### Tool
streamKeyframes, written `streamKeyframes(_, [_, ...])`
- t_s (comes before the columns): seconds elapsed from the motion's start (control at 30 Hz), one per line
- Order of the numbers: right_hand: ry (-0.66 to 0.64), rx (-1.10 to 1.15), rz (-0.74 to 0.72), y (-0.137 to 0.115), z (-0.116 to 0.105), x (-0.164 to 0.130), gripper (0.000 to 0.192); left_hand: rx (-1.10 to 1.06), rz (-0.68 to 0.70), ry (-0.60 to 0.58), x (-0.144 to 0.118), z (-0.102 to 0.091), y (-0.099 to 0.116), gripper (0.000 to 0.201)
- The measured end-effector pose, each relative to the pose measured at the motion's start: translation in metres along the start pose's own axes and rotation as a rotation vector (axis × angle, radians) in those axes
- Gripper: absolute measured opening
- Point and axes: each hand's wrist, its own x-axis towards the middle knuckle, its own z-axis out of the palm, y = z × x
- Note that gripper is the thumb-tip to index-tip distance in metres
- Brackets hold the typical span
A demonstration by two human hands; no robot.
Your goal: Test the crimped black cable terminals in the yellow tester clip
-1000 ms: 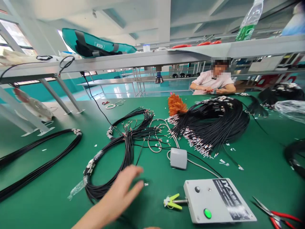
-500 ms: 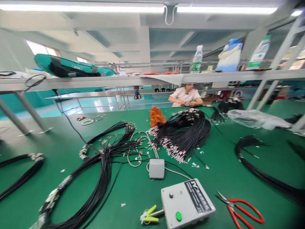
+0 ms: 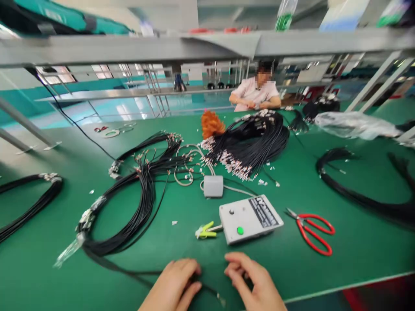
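Note:
At the near edge, my left hand (image 3: 175, 283) is closed round a thin black cable (image 3: 209, 288), whose stripped end sticks out to the right of the thumb. Leftward, the cable trails toward a looped bundle of black cables (image 3: 139, 216). My right hand (image 3: 254, 280) hovers just right of that cable end, fingers curled but apart, with nothing visible in them. In front of both hands sits a grey control box (image 3: 249, 220) with a green button. A yellow-green clip (image 3: 206, 230) is on the rod at its left side. Red-handled pliers (image 3: 313, 231) lie open to the right.
Behind the box is a small grey block (image 3: 213, 186) with cords. A large heap of black cables (image 3: 256, 142) lies farther back beside an orange fluffy bundle (image 3: 212, 124). More cables (image 3: 356, 194) lie right. A person (image 3: 256, 88) sits opposite, beneath the overhead shelf (image 3: 129, 49).
The view has tilted downward, so the table things appear higher. Both my hands have come into view at the bottom, the left one with a black cable in its grip.

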Motion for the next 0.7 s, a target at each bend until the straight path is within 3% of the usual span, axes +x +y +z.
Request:
streamKeyframes(0.13, [0.085,0.088,0.107,-0.01,-0.01,-0.002,0.03,0.005,0.09,-0.049,0.014,0.0,0.036,0.022])
streamKeyframes(0.23, [0.098,0.08,0.13,-0.017,-0.011,-0.006,0.028,-0.068,0.129,-0.024,0.019,-0.002,0.035,0.023])
streamKeyframes(0.4, [0.044,0.069,0.074,-0.029,-0.004,-0.005,0.025,-0.198,0.173,0.114,0.016,0.001,0.026,0.023])
streamKeyframes(0.7, [0.028,0.071,-0.041,-0.043,0.0,0.004,0.023,-0.174,0.266,0.239,0.009,0.004,0.04,0.018])
